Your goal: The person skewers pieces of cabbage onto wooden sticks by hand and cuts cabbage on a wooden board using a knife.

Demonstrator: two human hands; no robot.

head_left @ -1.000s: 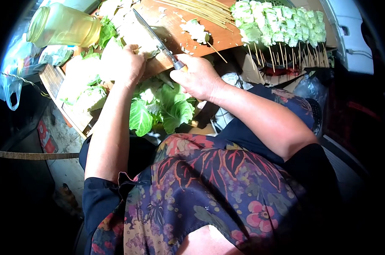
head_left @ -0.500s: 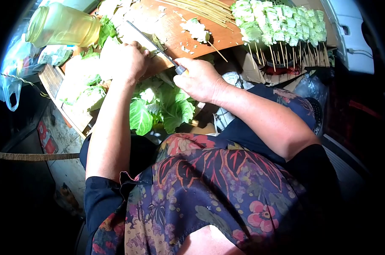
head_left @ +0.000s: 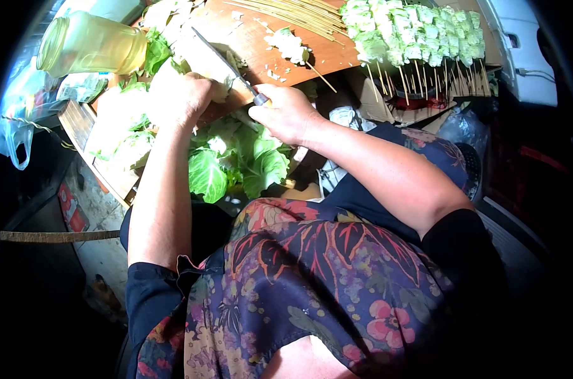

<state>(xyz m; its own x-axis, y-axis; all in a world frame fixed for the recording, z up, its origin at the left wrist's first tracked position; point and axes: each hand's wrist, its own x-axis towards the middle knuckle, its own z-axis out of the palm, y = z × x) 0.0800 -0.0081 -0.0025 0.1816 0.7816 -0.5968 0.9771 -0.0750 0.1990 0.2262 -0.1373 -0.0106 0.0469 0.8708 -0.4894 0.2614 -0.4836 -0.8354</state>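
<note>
The right hand [head_left: 288, 112] has its fingers wrapped around the handle of a knife [head_left: 226, 63], thumb lying along the near side. The blade slants away from that grip, up and to the left, its tip well beyond the fingers of the left hand [head_left: 189, 100]. That left hand bends, knuckles up, over pale cabbage [head_left: 163, 81] on the near side of the blade; the cabbage lies under and just beside the fingers. Whether they are clamped on it one cannot tell (glare bleaches the leaves nearly to white there).

The knife is long, straight and narrow, with a dark collar where blade meets handle. The board [head_left: 327, 57] beneath is smooth, orange-brown and flat, strewn with small pale scraps. A skewer with crumpled cabbage [head_left: 289, 47] lies on it, its bare stick jutting over the near edge. Beyond are thin, straight, straw-coloured sticks [head_left: 293, 18] in a loose sheaf, and to the right a thick row of cabbage skewers [head_left: 413, 36], folded pieces packed in ruffled columns.

At the left a glass jar [head_left: 97, 45] of yellowish liquid lies tilted. Below the board, broad green leaves [head_left: 207, 175] show ribbed veins and crinkled edges.
</note>
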